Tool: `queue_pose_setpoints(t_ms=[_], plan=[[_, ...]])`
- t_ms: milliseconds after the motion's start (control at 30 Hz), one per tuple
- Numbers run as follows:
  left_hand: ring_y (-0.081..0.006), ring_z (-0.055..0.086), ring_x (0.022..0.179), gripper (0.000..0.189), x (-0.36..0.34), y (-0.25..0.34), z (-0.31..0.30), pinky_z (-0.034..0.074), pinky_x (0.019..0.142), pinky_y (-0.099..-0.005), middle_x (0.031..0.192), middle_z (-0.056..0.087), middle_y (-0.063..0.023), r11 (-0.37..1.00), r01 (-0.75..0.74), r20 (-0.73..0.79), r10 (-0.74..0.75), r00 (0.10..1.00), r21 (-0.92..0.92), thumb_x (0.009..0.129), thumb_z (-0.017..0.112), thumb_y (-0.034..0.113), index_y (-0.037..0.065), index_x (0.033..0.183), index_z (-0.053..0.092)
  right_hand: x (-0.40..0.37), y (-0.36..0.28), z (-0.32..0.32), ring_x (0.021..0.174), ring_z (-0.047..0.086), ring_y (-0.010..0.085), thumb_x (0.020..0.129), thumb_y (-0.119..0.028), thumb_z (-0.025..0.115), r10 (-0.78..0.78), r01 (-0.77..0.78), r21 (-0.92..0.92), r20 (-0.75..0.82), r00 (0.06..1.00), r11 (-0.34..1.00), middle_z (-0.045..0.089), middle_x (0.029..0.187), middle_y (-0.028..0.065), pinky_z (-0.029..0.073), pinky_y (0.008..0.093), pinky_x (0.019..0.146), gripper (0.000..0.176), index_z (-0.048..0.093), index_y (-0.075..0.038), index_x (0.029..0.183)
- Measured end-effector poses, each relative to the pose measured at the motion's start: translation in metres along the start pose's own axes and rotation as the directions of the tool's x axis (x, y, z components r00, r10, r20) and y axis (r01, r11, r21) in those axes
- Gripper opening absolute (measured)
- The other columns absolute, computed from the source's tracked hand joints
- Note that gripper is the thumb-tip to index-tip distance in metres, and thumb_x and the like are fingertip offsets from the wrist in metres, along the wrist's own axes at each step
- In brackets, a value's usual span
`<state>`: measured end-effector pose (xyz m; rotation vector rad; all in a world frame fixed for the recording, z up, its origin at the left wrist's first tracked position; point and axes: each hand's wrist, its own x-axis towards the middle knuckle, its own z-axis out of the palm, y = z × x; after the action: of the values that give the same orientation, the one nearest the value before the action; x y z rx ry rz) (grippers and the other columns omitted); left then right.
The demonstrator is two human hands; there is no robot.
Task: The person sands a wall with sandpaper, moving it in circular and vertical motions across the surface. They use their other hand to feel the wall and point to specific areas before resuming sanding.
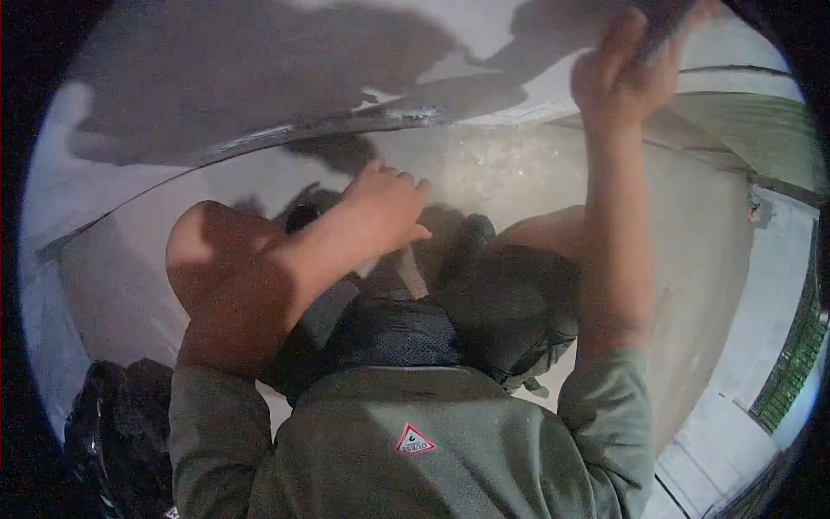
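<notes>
My left hand (pixel 385 201) hangs between my bent knees, its thumb apart from loosely curled fingers, with nothing seen in it. A pale brown strip (pixel 412 272) shows just below it; I cannot tell what it is. Raised at the upper right, my right hand (pixel 627 82) is blurred by motion. Its fingers are round a dark, flat thing (pixel 666 30) close to the pale wall surface (pixel 553 91), and its far end is hard to make out.
A dusty, light floor (pixel 692 225) spreads around my legs, with wet-looking specks (pixel 519 169) ahead. A rough ledge edge (pixel 259 138) crosses the view. At the lower left lies a black bag-like thing (pixel 130 432). Green grating (pixel 791 372) shows at the far right.
</notes>
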<state>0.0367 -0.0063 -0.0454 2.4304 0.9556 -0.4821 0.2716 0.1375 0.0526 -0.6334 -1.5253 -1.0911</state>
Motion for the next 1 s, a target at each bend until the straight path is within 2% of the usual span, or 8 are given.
queue_pose_setpoints(t_ms=[67,133,300,467,733,800,867,1000], plan=[[-0.0356,0.059,0.117,0.067,0.001,0.001,-0.001,0.036,0.11,-0.0514,0.117,0.065,-0.0189,0.999,0.023,0.0,-0.023,1.0,0.041,0.088,0.067,0.049,0.003,0.134,0.053,0.005,-0.043,-0.007,0.1,0.06,0.0503,0.101,-0.012,0.047,0.801,-0.702,0.545,0.09,0.592,0.458,0.06,0.117,0.0313,0.047,0.0544,0.087,0.03,0.055,0.009,0.121],[-0.0356,0.059,0.117,0.067,0.0,0.003,0.002,0.036,0.11,-0.0523,0.117,0.065,-0.0186,0.996,0.048,0.003,-0.049,0.999,0.078,0.088,0.067,0.049,0.003,0.134,0.053,-0.015,0.063,-0.034,0.066,0.061,0.0314,0.104,-0.035,0.049,0.076,0.015,-0.271,0.322,0.944,0.962,0.066,0.075,0.0158,0.05,0.0436,0.061,0.04,0.062,0.002,0.096],[-0.0357,0.059,0.117,0.065,-0.001,0.004,-0.003,0.036,0.11,-0.0514,0.118,0.065,-0.0187,0.998,-0.055,-0.009,0.055,0.998,-0.039,0.088,0.067,0.049,0.004,0.133,0.054,0.002,0.008,-0.03,0.065,0.064,0.0319,0.104,-0.041,0.046,0.373,-0.369,-0.063,0.227,0.899,0.927,0.068,0.076,0.0154,0.048,0.04,0.059,0.046,0.064,-0.001,0.089],[-0.0359,0.06,0.116,0.064,0.003,0.001,-0.001,0.037,0.109,-0.0509,0.115,0.065,-0.0184,0.999,0.026,0.036,-0.027,0.999,0.027,0.088,0.068,0.048,0.004,0.132,0.055,-0.03,0.035,-0.037,0.101,0.06,0.051,0.101,-0.012,0.047,-0.19,0.438,-0.498,0.472,0.861,0.748,0.06,0.117,0.0317,0.046,0.055,0.09,0.031,0.055,0.009,0.123],[-0.0364,0.06,0.115,0.064,0.001,0.001,-0.002,0.037,0.108,-0.0518,0.114,0.066,-0.018,0.999,-0.033,0.02,0.033,0.999,-0.012,0.088,0.067,0.048,0.004,0.133,0.054,-0.015,-0.021,-0.01,0.118,0.056,0.0496,0.097,-0.012,0.054,0.471,-0.503,0.325,0.176,0.864,0.801,0.057,0.132,0.0284,0.042,0.0538,0.1,0.039,0.054,0.007,0.131],[-0.0357,0.06,0.115,0.063,0.001,0.001,-0.001,0.037,0.109,-0.0523,0.114,0.065,-0.0179,0.996,0.037,0.019,-0.039,0.999,0.076,0.088,0.067,0.048,0.004,0.133,0.054,-0.026,0.032,-0.017,0.123,0.054,0.046,0.097,-0.012,0.055,-0.183,0.214,-0.058,0.332,0.925,0.975,0.055,0.137,0.0264,0.04,0.0512,0.103,0.039,0.055,0.006,0.131],[-0.0354,0.06,0.116,0.064,0.001,0.007,-0.003,0.037,0.109,-0.0523,0.114,0.065,-0.0178,0.999,0.003,0.009,-0.003,1.0,0.051,0.088,0.067,0.048,0.004,0.132,0.054,-0.035,0.005,-0.011,0.123,0.055,0.0431,0.1,-0.014,0.052,0.676,-0.669,-0.096,0.112,0.729,0.737,0.058,0.134,0.0259,0.039,0.0484,0.105,0.034,0.058,0.005,0.128],[-0.0347,0.06,0.116,0.065,0.001,0.005,0.0,0.037,0.109,-0.0519,0.114,0.065,-0.0175,0.998,-0.058,-0.025,0.058,0.998,-0.01,0.087,0.067,0.049,0.002,0.131,0.054,-0.03,-0.004,-0.034,0.106,0.061,0.0378,0.102,-0.016,0.051,0.646,-0.714,0.276,0.303,0.7,0.644,0.065,0.115,0.0209,0.043,0.0449,0.096,0.029,0.061,0.002,0.122]])
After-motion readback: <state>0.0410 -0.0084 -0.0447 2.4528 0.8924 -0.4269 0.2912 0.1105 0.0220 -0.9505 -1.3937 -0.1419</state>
